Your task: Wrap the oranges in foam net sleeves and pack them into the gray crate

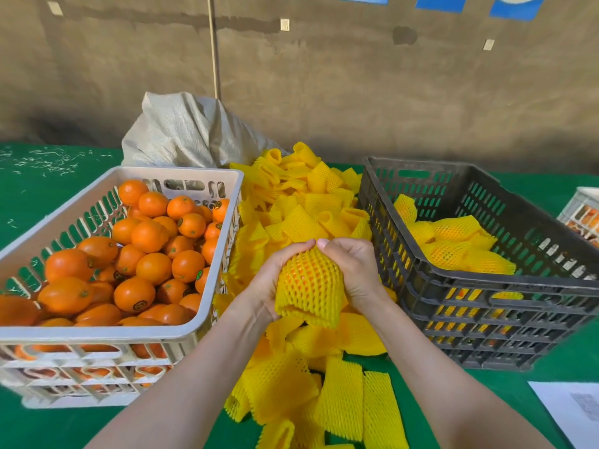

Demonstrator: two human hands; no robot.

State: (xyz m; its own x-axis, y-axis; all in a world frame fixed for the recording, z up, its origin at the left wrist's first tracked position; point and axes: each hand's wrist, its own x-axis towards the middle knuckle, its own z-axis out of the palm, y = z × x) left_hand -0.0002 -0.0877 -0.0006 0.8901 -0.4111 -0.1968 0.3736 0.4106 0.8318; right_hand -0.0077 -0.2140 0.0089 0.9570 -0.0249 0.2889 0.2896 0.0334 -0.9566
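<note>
Both hands meet over the middle of the table, fingers curled and clasping one orange (299, 274) already inside a yellow foam net sleeve (312, 303). The left hand (270, 281) cups it from the left and the right hand (356, 270) from the right, thumbs nearly touching on top, and the sleeve's loose end hangs below the palms. They are held just above a pile of loose foam net sleeves (301, 202) that runs from the far edge toward the viewer. Touching the pile on the left stands a white crate (207, 306) heaped with bare oranges (152, 267). Just right of it is the gray crate (486, 281), with several wrapped oranges (453, 251) lying inside, well below its rim. The table is covered in green cloth (48, 202). A woven sack (184, 131) leans behind the white crate against a brown wall (324, 76). Bare cloth shows in front of the gray crate, beside a sheet of paper (570, 413) at the near right corner.
</note>
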